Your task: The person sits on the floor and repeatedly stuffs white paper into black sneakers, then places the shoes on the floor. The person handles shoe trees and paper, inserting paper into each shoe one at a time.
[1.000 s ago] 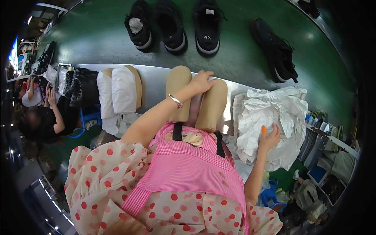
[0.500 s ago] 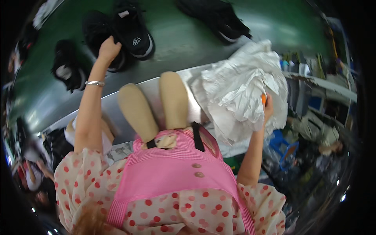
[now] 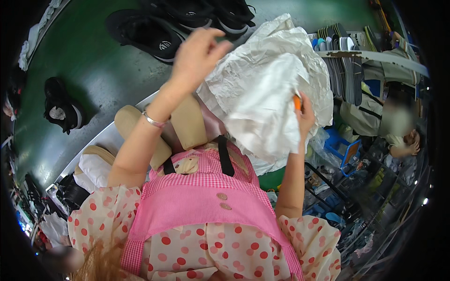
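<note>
My left hand point(image 3: 199, 56) is raised over the near side of the black shoes, empty, with thumb and fingers apart. Just beyond it lies a black shoe point(image 3: 144, 36) with a white-edged sole, and two more black shoes point(image 3: 229, 18) sit at the far edge of view. My right hand point(image 3: 306, 114) is closed at the right side of a heap of crumpled white paper point(image 3: 262, 70). An orange piece point(image 3: 297, 102) shows at its fingertips; its kind I cannot make out. The paper's upper layer beside that hand is blurred by motion.
Another black shoe point(image 3: 64, 105), stuffed with something pale, is on the green tabletop point(image 3: 112, 86) at left. Rounded beige shapes point(image 3: 187, 122) stand at the table's metal edge. Stacked soles point(image 3: 344, 70) are on a rack at right, above a blue plastic stool point(image 3: 340, 147).
My left hand has left the black shoe and come right, toward the paper. The view has shifted. My right hand stays at the paper, whose upper layer has moved.
</note>
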`<state>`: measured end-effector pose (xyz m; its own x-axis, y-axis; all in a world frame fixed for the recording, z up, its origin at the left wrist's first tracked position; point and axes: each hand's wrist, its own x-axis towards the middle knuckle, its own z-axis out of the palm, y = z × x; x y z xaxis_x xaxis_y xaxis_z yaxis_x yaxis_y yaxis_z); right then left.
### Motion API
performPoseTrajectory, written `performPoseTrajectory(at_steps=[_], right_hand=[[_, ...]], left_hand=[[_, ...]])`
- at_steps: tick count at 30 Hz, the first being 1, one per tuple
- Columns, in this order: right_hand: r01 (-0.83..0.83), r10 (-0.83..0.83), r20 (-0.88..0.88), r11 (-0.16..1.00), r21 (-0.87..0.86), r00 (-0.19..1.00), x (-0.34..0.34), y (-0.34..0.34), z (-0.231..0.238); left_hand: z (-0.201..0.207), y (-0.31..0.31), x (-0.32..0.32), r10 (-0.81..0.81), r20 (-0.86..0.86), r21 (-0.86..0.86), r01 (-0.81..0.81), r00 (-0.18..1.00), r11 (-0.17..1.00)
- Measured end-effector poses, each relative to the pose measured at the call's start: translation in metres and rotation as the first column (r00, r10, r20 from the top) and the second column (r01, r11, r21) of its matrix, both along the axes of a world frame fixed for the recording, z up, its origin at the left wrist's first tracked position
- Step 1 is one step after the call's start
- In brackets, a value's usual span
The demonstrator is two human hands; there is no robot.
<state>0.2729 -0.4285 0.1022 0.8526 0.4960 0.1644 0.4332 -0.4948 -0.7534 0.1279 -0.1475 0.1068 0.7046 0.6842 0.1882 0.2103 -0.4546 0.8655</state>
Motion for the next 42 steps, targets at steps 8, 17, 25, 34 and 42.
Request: performPoseTrajectory(at_steps=[8, 17, 25, 34, 42], right_hand=[[-0.132, 0.137, 0.137, 0.990, -0.043, 0.981, -0.004, 0.025, 0.022], [-0.310, 0.278, -0.679, 0.947, 0.078, 0.679, 0.079, 0.019, 0.090], [-0.491, 0.503, -0.315, 0.863, 0.121, 0.805, 0.096, 0.034, 0.078], [-0.640, 0.625, -0.147, 0.728, -0.246, 0.767, 0.006, 0.009, 0.105], [-0.577, 0.618, 0.293, 0.786, -0.221, 0.729, 0.039, 0.044, 0.106]], left_hand=[[0.002, -0.066, 0.000, -0.460, 0.091, -0.780, 0.350, 0.883, 0.518], [0.031, -0.042, -0.028, -0.524, 0.002, -0.658, 0.395, 0.852, 0.641], [0.019, -0.074, -0.027, -0.376, -0.232, -0.054, 0.374, 0.897, 0.926], [0.008, -0.050, -0.037, -0.047, 0.326, -0.509, 0.217, 0.944, 0.833], [0.083, -0.037, -0.053, -0.014, 0.468, -0.500, 0.278, 0.883, 0.820]])
